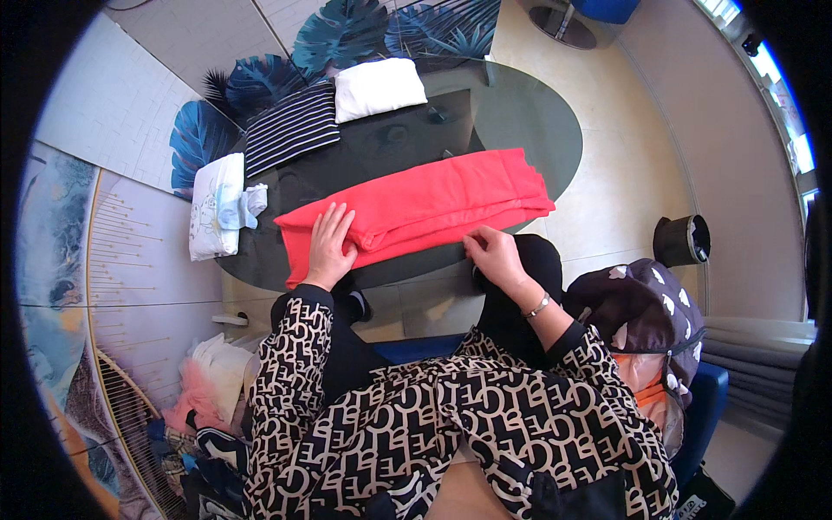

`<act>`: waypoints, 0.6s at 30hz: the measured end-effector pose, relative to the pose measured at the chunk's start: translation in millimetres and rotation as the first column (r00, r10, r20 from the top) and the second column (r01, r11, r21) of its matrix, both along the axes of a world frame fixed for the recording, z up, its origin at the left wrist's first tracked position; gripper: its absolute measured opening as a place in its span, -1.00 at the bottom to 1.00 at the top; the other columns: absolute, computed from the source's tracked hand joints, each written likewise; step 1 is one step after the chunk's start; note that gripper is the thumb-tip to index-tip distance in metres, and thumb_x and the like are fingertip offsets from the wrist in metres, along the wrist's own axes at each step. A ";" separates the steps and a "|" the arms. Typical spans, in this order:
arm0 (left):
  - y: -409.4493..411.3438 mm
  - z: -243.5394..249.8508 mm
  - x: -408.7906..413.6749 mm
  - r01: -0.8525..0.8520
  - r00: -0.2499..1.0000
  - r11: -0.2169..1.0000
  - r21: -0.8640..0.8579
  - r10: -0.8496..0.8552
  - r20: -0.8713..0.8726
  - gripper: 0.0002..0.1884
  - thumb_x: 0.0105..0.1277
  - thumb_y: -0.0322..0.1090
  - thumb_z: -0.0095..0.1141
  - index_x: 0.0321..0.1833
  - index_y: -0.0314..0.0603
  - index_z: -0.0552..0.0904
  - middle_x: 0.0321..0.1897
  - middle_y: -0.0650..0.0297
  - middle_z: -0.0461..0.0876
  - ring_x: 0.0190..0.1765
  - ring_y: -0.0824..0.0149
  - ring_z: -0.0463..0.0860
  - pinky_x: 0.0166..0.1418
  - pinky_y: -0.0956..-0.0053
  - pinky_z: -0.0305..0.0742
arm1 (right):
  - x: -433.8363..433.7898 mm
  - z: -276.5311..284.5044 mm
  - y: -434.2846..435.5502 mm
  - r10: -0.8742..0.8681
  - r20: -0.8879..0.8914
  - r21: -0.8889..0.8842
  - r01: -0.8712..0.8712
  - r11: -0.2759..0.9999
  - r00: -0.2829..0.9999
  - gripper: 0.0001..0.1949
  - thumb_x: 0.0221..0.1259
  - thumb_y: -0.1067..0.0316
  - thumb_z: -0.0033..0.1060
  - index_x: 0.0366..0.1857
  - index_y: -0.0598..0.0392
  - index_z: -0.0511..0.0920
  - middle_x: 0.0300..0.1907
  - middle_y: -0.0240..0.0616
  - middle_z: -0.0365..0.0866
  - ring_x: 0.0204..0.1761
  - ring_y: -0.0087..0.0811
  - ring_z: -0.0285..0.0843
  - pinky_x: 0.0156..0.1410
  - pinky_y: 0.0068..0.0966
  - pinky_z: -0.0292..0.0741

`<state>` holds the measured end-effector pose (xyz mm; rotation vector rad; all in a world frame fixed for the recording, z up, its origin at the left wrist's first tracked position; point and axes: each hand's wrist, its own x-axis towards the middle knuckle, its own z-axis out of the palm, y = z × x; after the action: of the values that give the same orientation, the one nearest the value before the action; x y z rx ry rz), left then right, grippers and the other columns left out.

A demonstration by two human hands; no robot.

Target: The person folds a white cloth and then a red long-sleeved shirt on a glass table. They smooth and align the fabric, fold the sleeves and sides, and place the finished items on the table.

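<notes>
A red cloth garment (429,192), folded lengthwise into a long strip, lies across the near side of an oval dark glass table (552,123). It looks like a pair of trousers, though the folds hide its full shape. My left hand (330,250) rests flat on the garment's left part, fingers stretched out over the cloth. At the near edge, right of the middle, is my right hand (497,257) with its fingers curled and thumb and forefinger close together. Whether they pinch the cloth is unclear. The garment's right end shows several stacked layers.
Along the table's far left side lie a folded white printed garment (211,214), small pale blue cloth pieces (244,207), a black-and-white striped folded garment (292,127) and a white folded one (380,90). Clothes (214,383) are heaped at left. A patterned bag (640,299) and bin (679,240) stand right.
</notes>
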<state>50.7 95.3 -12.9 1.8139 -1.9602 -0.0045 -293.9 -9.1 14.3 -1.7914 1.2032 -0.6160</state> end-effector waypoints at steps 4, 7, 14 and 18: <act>-12.1 -7.3 2.6 0.033 0.999 0.999 0.011 -0.033 0.028 -0.20 -0.02 -0.50 0.31 0.44 -0.12 0.49 0.49 0.09 0.42 0.59 0.02 0.31 0.65 0.01 0.14 | 7.7 6.6 -31.7 0.097 -0.404 -0.624 -0.351 0.698 0.910 -0.54 0.08 0.52 0.25 0.15 0.07 0.62 0.25 -0.04 0.59 0.36 0.03 0.46 0.40 -0.05 0.40; -16.4 -11.6 6.7 0.030 0.999 0.999 0.013 -0.030 0.028 -0.20 -0.02 -0.50 0.32 0.44 -0.12 0.49 0.48 0.09 0.43 0.58 0.03 0.31 0.64 0.01 0.15 | 7.4 5.1 -63.3 0.002 -0.676 -0.497 -0.458 0.737 0.737 -0.30 -0.06 0.49 0.30 0.35 -0.09 0.51 0.49 -0.11 0.36 0.62 0.04 0.11 0.57 0.14 0.16; -27.0 -4.9 21.8 0.017 0.999 1.000 -0.017 -0.018 -0.038 -0.41 0.07 -0.51 0.30 0.27 -0.12 0.61 0.26 0.10 0.63 0.41 0.07 0.51 0.59 -0.02 0.22 | -16.8 4.5 -125.4 0.021 -0.651 -0.409 -0.374 0.833 0.759 -0.48 -0.08 0.45 0.30 0.11 -0.06 0.64 0.18 -0.24 0.69 0.30 -0.19 0.58 0.41 -0.04 0.37; -68.0 11.8 45.4 -0.030 0.984 0.998 -0.055 0.020 -0.178 -0.65 0.22 -0.40 0.31 0.10 -0.17 0.67 -0.09 0.06 0.75 0.04 -0.01 0.70 0.27 0.06 0.49 | -6.7 28.0 -188.9 0.051 -0.660 -0.328 -0.348 0.878 0.750 -0.65 0.05 0.38 0.25 -0.02 -0.02 0.70 -0.09 -0.03 0.77 0.02 0.06 0.71 0.12 -0.06 0.62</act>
<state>96.2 27.2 -1.1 1.7377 -1.7961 -0.0978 -300.6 -198.0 42.3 -2.6176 1.3344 -0.1243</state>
